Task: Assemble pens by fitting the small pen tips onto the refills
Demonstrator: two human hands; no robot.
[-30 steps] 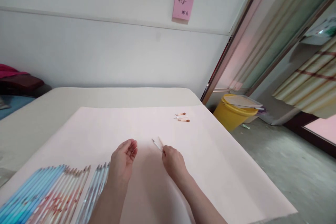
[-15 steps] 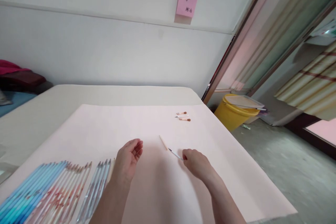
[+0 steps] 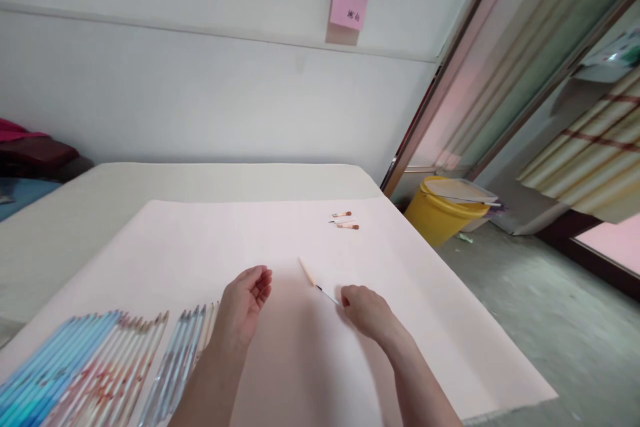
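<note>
My right hand (image 3: 367,310) rests on the pale pink sheet (image 3: 210,240), fingers curled and pinched on the end of a thin white refill (image 3: 327,295). A cream pen barrel (image 3: 307,271) lies just beyond the refill's tip, apart from my fingers. My left hand (image 3: 243,303) sits on its edge near the sheet's middle, fingers loosely curved and apart, holding nothing. A row of several blue, pink and clear pens (image 3: 95,367) lies to its left.
Two small brown-tipped pen parts (image 3: 345,220) lie near the far right of the sheet. A yellow bucket (image 3: 440,213) stands on the floor past the table's right edge. A pink note (image 3: 349,0) is taped to the wall.
My right hand has slid right and toward me with the refill, leaving the cream barrel lying on the sheet. My left hand has hardly moved.
</note>
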